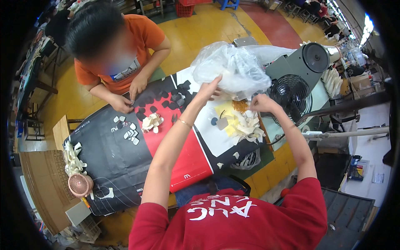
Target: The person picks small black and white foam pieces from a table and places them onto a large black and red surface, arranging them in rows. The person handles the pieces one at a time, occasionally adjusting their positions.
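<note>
A crumpled clear plastic bag (233,68) lies at the far end of the table. My left hand (210,89) reaches against its near left side, fingers apart. Close to the bag's right edge, my right hand (264,104) has its fingertips pinched together; what is between them is too small to make out. Below and between my hands are a heap of cream-white cut pieces (248,127), a yellow sheet (223,111), a grey flat piece (222,123) and a small orange-brown pile (240,106). Black cut pieces (177,98) are scattered left of my left forearm.
Across the table a person in an orange shirt (143,33) handles small pieces. A black fan (291,98) and a grey-green machine (306,62) stand at right. White-edged pieces (131,135), a cream bundle (152,122) and a pink fan (80,185) rest on the black-and-red mat (121,156).
</note>
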`<state>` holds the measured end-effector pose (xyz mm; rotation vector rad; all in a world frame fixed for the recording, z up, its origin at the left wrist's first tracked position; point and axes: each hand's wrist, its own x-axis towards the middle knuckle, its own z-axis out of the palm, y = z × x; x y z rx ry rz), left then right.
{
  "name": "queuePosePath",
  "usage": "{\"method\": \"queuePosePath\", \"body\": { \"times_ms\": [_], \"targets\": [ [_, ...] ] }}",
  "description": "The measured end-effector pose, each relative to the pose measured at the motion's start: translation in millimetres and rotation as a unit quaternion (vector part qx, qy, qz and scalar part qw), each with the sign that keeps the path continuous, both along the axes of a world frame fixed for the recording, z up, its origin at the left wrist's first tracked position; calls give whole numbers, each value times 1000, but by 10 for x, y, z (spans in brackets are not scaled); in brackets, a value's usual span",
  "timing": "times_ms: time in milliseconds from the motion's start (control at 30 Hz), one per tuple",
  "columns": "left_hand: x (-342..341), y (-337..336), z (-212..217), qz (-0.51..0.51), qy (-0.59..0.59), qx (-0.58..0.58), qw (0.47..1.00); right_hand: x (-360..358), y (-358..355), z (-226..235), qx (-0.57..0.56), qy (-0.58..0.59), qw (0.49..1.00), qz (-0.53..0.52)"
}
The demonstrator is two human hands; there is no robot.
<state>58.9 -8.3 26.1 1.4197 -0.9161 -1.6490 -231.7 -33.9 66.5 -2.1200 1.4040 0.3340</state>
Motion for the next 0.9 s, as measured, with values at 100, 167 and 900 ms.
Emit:
{"method": "queuePosePath", "body": {
  "times_ms": [100, 167, 900],
  "targets": [
    [98, 38, -408, 93, -81, 28, 992, -85, -107, 87, -105, -45, 986, -124],
    [221, 91, -688, 154, -90, 96, 979, -153, -240, 100, -134, -108, 960, -222],
    [-643, 1989, -942, -50, -358, -97, 927, 579, 0, -23, -182, 168, 946, 211]
  ]
}}
